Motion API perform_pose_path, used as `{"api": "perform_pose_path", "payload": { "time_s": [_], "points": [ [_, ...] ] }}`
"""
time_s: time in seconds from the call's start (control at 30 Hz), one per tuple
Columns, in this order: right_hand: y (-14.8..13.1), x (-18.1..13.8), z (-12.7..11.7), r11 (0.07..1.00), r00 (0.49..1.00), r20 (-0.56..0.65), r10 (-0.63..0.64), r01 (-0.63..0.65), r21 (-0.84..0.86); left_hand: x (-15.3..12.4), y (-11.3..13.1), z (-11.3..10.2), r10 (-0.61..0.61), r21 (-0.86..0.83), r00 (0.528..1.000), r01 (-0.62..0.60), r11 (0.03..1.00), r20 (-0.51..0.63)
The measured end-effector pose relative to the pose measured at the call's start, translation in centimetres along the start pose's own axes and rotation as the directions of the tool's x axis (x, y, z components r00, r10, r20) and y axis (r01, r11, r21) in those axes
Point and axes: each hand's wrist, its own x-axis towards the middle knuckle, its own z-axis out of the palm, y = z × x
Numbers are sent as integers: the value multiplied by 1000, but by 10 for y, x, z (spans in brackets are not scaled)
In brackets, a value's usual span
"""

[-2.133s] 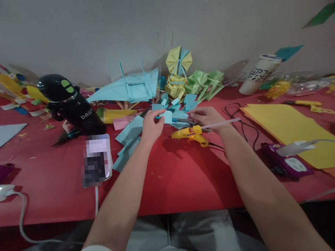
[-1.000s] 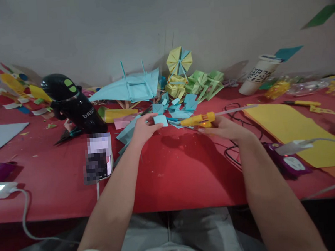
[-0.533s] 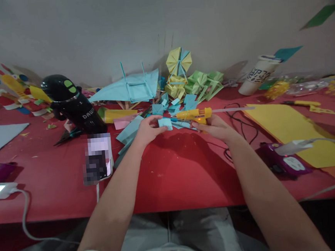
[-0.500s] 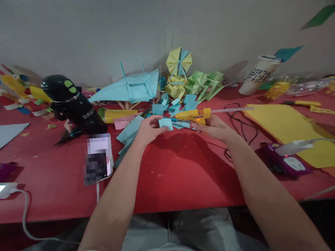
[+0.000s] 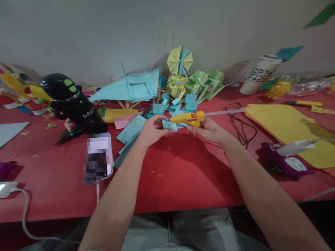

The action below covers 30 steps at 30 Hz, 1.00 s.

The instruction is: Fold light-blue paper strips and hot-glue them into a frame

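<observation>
My left hand [image 5: 150, 130] is closed on a small folded light-blue paper piece [image 5: 169, 124], held just above the red table [image 5: 177, 175]. My right hand [image 5: 207, 129] grips a yellow hot glue gun [image 5: 188, 118] with a clear glue stick [image 5: 223, 112] poking out of its back toward the right. The gun's nozzle points left and touches the blue paper piece. Behind both hands lie several loose blue folded pieces [image 5: 180, 105].
A phone [image 5: 98, 157] lies to the left beside a black bottle-shaped device [image 5: 71, 104]. Folded blue, yellow and green paper models [image 5: 181, 76] stand against the wall. Yellow sheets [image 5: 289, 129], a black cord [image 5: 240, 125], a purple device [image 5: 286, 164] and a cup [image 5: 258, 79] are on the right.
My right hand picked the glue gun up off the table and brought it leftward until its nozzle met the blue paper piece in my left hand.
</observation>
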Motion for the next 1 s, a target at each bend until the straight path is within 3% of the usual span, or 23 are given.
{"api": "perform_pose_path", "payload": {
  "time_s": [0.47, 1.0],
  "points": [
    [-7, 0, -1, 996, 1000, 6, -20, 20, -85, -1, 0, 1, -11, -31, 1000, 12, 999, 22],
    [-5, -1, -1, 1000, 999, 38, -3, 4, -8, 0, 0, 0, -27, -28, 1000, 27, 999, 5]
  ]
}}
